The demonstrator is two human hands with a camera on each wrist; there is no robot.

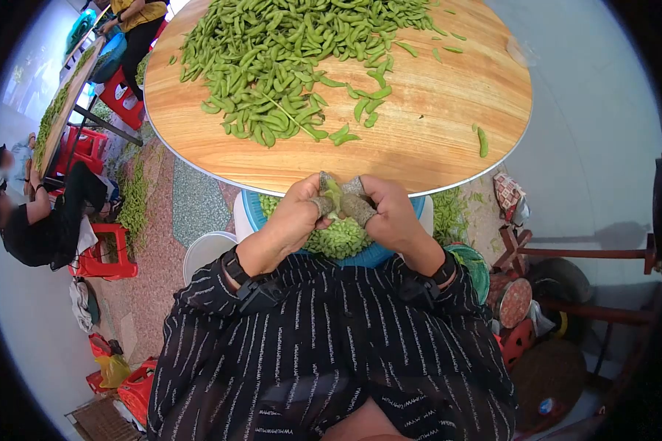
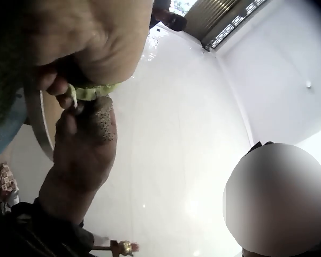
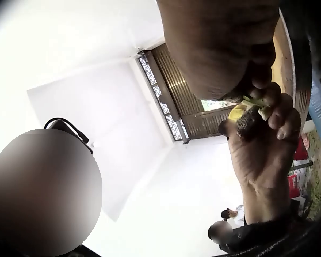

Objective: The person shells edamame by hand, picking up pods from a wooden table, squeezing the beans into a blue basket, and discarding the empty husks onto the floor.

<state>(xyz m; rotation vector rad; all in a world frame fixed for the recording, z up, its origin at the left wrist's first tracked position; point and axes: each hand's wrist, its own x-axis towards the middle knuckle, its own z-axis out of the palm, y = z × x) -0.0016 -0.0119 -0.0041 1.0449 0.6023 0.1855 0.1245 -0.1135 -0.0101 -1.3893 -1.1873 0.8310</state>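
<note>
Two hands meet just in front of the table's near edge, above the basin, with one pod (image 1: 334,192) between them. The left hand (image 1: 290,217) pinches the pod between thumb and fingers; the right hand (image 1: 397,217) pinches it from the other side. Both grips are narrow, thumbs and fingertips close together, and grey-brown covers (image 1: 359,209) wrap some of the digits. In the left wrist view the pod shows pale green; whether it is split is too blurred to tell.

Below the hands, the blue basin (image 1: 254,211) holds a mound of shelled green beans (image 1: 338,241). The round wooden table (image 1: 426,110) carries a big heap of pods (image 1: 279,59) on its far and left part, with a few loose ones nearer and one lying alone near the right edge.

A white bucket (image 1: 207,253) stands left of the basin, and a green basket (image 1: 472,268) is to the right, near a tyre (image 1: 559,283). More pods lie on the floor (image 1: 129,323). At far left, people sit by another table (image 1: 65,110), with red stools (image 1: 110,253) around it. The wearer's shirt (image 1: 331,331) is black with white lettering in stripes.
</note>
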